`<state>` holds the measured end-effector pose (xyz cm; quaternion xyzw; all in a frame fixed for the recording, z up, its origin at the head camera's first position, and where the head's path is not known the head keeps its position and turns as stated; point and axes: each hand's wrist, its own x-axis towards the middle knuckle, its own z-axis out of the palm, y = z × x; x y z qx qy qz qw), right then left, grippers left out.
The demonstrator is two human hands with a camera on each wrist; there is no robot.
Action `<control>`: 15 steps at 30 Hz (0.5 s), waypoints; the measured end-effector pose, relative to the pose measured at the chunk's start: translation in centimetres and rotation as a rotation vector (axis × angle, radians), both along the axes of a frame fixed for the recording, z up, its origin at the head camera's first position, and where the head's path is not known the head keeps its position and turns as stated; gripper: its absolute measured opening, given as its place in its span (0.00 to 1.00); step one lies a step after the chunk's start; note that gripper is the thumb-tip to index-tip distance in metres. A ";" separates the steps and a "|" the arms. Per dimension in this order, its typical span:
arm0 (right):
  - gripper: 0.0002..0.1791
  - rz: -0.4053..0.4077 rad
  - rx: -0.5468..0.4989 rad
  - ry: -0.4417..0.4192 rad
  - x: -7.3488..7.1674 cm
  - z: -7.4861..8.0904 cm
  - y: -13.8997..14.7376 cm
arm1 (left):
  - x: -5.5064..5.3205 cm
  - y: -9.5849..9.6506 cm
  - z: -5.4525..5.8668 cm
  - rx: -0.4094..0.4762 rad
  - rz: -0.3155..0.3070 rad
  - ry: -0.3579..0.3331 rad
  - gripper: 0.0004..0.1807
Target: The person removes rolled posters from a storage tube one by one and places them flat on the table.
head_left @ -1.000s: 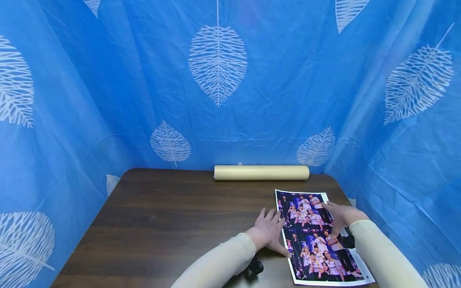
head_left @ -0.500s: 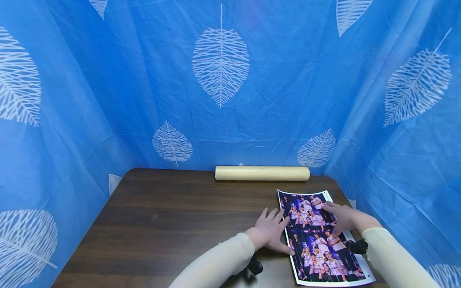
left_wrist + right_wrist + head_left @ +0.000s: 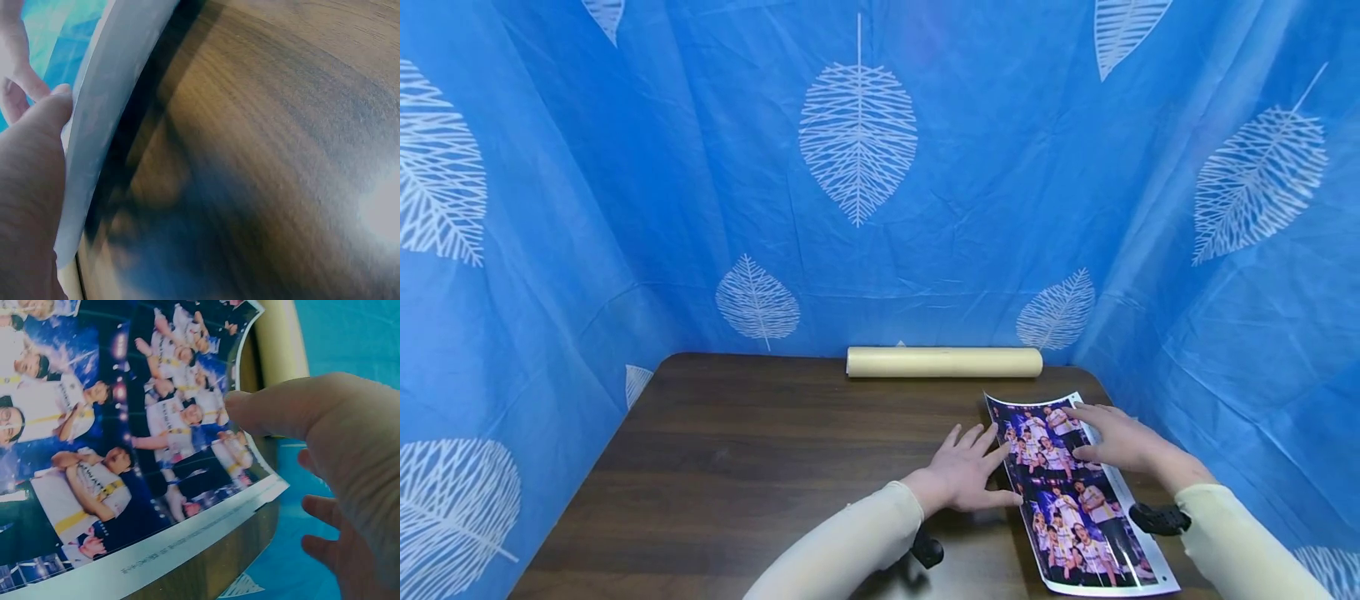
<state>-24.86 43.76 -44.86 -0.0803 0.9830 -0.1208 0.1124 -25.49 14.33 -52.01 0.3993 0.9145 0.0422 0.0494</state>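
A glossy printed sheet [image 3: 1063,492] lies at the right of the table, showing two similar group photos within a white border. Its left side bows up; the left wrist view shows the pale underside [image 3: 115,94] raised above a dark shadow. My left hand [image 3: 966,471] has its fingers spread along that left edge, with the thumb reaching to it. Over the upper right edge is my right hand [image 3: 1123,437], fingers extended. In the right wrist view, its thumb [image 3: 269,409] overlaps the sheet's far edge; whether it presses there I cannot tell.
A pale yellow roll [image 3: 943,362] lies along the table's back edge, just beyond the sheet. Blue curtain [image 3: 940,250] with white leaf prints surrounds the dark wood table [image 3: 737,467]. Black wrist cameras [image 3: 1159,518] sit below both hands.
The sheet's left edge has risen and shifted right, so the sheet bows more. My left hand has followed it slightly right. My right hand has slid up and right along the right edge.
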 end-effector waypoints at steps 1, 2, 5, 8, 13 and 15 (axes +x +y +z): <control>0.43 0.006 0.000 0.029 0.0 0.2 -0.1 | -0.1 -0.1 0.0 0.010 -0.001 0.006 0.49; 0.42 0.012 0.002 0.061 -0.1 0.3 -0.1 | -0.2 -0.3 0.1 0.020 -0.001 0.013 0.49; 0.39 0.030 0.023 0.152 -0.2 0.7 -0.4 | -0.6 -1.1 0.5 0.058 -0.004 0.032 0.48; 0.36 0.042 0.047 0.223 -0.3 1.0 -1.0 | -0.9 -2.1 1.1 0.099 -0.003 0.061 0.44; 0.33 0.067 0.052 0.284 -0.6 1.3 -2.7 | -1.4 -4.1 2.4 0.160 0.015 0.136 0.37; 0.32 0.092 0.047 0.304 -0.8 1.4 -3.5 | -1.6 -5.0 2.7 0.189 0.022 0.147 0.33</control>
